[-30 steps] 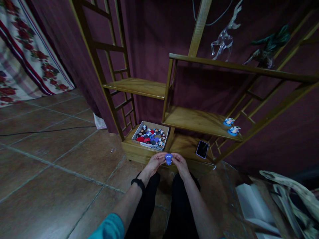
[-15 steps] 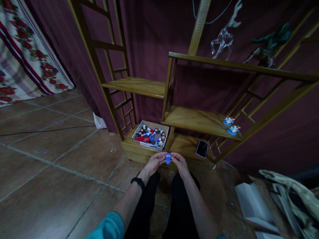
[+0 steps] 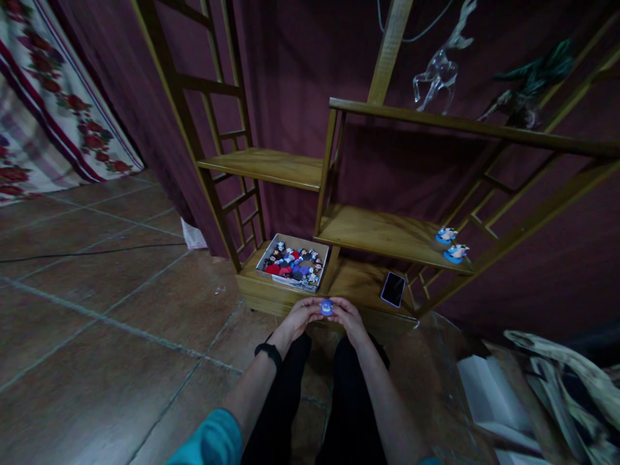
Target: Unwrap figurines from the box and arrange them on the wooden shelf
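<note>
A small purple figurine (image 3: 327,308) with a pale band sits between my two hands, in front of the lower shelf. My left hand (image 3: 304,313) grips it from the left with the fingertips. From the other side my right hand (image 3: 349,315) pinches it too. Just beyond my hands, an open cardboard box (image 3: 317,287) on the bottom shelf holds several small figurines in red, black, white and purple. Two blue-based figurines (image 3: 454,253) stand at the right end of the middle shelf.
A dark-screened phone (image 3: 392,289) lies on the bottom shelf to the right. The wooden shelf unit (image 3: 378,232) stands against a maroon curtain. Higher up are a glass deer (image 3: 438,74) and a dark green statue (image 3: 527,87). White boxes (image 3: 494,391) sit on the floor at right.
The purple figurine has been turned in my fingers, so it looks shorter and wider, with its pale part showing differently. Both hands stay in nearly the same place.
</note>
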A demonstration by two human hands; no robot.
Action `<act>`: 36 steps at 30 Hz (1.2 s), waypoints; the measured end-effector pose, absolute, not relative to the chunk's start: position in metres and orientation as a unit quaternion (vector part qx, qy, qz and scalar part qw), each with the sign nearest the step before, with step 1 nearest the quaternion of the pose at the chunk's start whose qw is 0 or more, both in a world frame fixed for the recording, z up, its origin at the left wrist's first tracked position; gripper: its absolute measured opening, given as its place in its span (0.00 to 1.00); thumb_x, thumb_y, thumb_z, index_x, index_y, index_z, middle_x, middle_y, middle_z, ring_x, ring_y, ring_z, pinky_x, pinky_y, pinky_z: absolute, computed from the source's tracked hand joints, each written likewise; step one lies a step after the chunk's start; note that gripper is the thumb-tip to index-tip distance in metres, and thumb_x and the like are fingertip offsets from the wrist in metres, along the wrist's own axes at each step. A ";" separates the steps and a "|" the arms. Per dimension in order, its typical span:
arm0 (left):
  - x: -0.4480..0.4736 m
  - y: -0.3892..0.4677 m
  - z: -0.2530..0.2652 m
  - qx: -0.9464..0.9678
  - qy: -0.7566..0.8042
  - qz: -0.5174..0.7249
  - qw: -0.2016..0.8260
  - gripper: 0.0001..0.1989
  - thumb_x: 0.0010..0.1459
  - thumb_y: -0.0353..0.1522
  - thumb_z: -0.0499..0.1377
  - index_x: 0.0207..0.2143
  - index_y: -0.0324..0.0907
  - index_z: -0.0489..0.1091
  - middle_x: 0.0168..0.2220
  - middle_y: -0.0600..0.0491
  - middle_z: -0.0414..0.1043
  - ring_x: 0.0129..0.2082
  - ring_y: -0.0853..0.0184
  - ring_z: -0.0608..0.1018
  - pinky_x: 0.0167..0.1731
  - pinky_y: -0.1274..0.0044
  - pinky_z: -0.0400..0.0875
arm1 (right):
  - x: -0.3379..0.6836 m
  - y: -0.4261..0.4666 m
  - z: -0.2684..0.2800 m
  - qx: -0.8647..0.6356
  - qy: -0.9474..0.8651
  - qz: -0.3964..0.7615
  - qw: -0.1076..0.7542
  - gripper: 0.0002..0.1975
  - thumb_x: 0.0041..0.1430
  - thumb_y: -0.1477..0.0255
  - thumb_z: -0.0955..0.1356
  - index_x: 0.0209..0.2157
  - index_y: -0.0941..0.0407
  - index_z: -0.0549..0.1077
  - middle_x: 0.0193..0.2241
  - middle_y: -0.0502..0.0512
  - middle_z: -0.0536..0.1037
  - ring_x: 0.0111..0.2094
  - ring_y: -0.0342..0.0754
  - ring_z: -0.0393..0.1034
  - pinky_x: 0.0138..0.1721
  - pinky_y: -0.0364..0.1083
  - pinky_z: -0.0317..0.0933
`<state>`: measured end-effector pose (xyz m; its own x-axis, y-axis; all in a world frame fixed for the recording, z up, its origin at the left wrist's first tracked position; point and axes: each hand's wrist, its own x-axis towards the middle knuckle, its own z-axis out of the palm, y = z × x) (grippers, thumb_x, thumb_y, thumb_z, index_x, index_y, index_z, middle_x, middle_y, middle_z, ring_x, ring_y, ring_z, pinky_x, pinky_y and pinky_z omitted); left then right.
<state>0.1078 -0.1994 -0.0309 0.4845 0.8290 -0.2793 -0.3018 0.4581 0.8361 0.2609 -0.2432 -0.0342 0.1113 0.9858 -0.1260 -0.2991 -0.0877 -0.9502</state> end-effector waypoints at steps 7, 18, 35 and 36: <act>0.108 -0.199 -0.031 0.384 0.360 0.357 0.772 0.16 0.43 0.31 0.65 0.36 0.36 0.73 0.32 0.46 0.75 0.27 0.70 0.75 0.29 0.80 0.68 | 0.262 -0.241 -0.036 -0.478 -0.343 0.588 0.555 0.16 0.41 0.67 0.71 0.35 0.56 0.73 0.33 0.53 0.76 0.30 0.45 0.70 0.31 0.45 0.66; 0.109 -0.197 -0.031 0.339 0.361 0.382 0.780 0.13 0.42 0.27 0.65 0.34 0.36 0.72 0.31 0.47 0.75 0.27 0.71 0.75 0.30 0.79 0.69 | 0.261 -0.240 -0.037 -0.460 -0.337 0.592 0.569 0.17 0.43 0.64 0.70 0.37 0.55 0.73 0.37 0.56 0.76 0.35 0.49 0.71 0.35 0.48 0.66; 0.107 -0.202 -0.029 0.367 0.293 0.375 0.799 0.23 0.39 0.25 0.67 0.42 0.36 0.70 0.35 0.46 0.75 0.33 0.68 0.76 0.40 0.76 0.67 | 0.260 -0.244 -0.032 -0.449 -0.347 0.585 0.580 0.25 0.37 0.65 0.73 0.41 0.55 0.72 0.41 0.56 0.75 0.43 0.54 0.69 0.44 0.53 0.63; 0.107 -0.202 -0.029 0.369 0.293 0.373 0.800 0.24 0.39 0.26 0.67 0.42 0.35 0.70 0.35 0.46 0.75 0.33 0.68 0.76 0.40 0.76 0.67 | 0.261 -0.243 -0.033 -0.450 -0.348 0.585 0.578 0.26 0.36 0.65 0.74 0.42 0.55 0.72 0.41 0.56 0.76 0.43 0.54 0.69 0.44 0.53 0.63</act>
